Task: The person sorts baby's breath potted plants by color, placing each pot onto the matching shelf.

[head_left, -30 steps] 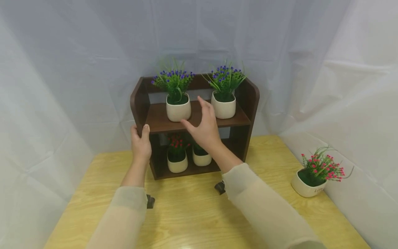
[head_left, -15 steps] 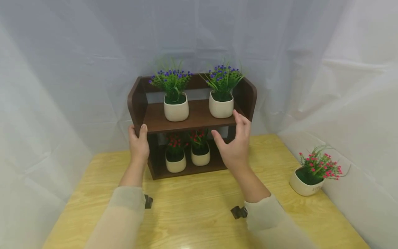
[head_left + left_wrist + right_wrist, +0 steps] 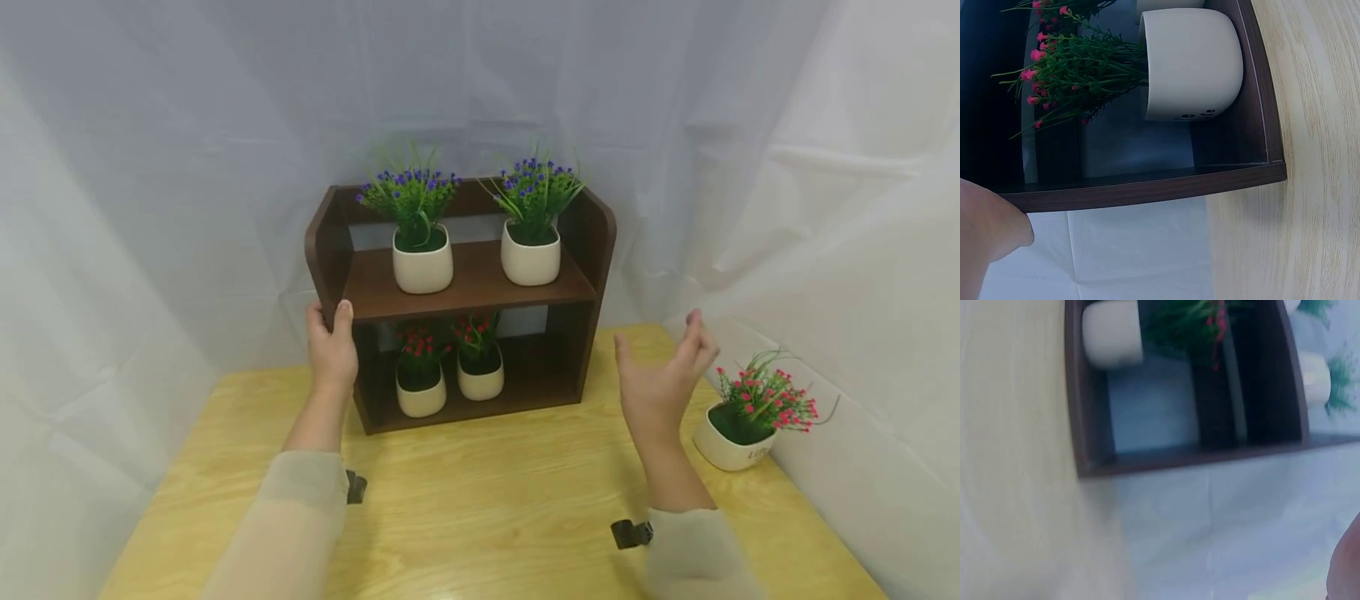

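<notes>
A dark brown two-tier shelf (image 3: 476,268) stands on the wooden table. My left hand (image 3: 332,354) grips its left side panel, thumb on the front edge; the left wrist view shows part of this hand (image 3: 988,228) at that panel. Two white pots with purple flowers, a left one (image 3: 423,272) and a right one (image 3: 530,263), sit on the upper tier. Below are two white pots with red flowers, one left (image 3: 422,402) and one further right (image 3: 481,385). My right hand (image 3: 660,392) is in the air, fingers spread, holding nothing, near a pink-flowered pot (image 3: 731,443).
The pink-flowered pot rests near the table's right edge, close to a white sheet (image 3: 862,292). White sheeting also hangs behind the shelf and on the left. The wooden table top (image 3: 480,492) extends in front of the shelf.
My right hand has moved from in front of the upper-tier pots rightward and down, towards the pink-flowered pot. The left hand has stayed on the side panel.
</notes>
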`<action>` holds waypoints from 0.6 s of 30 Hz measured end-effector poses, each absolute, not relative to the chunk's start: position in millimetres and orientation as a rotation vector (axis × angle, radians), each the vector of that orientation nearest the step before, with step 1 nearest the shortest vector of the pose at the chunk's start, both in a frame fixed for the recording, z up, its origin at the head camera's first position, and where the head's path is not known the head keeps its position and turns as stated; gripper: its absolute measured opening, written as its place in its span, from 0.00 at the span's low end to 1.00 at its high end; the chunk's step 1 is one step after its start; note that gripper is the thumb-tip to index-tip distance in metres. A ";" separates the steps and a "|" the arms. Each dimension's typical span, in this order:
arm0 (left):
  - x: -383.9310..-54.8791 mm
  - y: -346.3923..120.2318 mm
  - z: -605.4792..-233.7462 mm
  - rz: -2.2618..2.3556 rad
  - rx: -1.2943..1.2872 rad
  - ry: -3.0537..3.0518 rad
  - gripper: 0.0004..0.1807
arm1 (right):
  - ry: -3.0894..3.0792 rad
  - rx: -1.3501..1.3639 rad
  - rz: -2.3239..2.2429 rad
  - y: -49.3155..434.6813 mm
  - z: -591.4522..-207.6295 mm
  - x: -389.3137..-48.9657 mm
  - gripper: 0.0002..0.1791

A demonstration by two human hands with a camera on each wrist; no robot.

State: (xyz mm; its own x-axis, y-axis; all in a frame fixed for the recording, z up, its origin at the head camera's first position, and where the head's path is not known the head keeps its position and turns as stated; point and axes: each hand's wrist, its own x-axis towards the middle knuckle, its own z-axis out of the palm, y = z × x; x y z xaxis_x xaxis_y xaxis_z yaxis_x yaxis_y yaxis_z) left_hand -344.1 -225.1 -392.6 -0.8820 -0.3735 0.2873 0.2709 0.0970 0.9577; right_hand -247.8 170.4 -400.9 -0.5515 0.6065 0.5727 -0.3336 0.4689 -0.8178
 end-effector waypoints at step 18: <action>-344.7 -224.4 -390.4 -1.854 0.095 -1.905 0.20 | -1.576 -0.787 1.258 271.1 -461.3 -203.4 0.67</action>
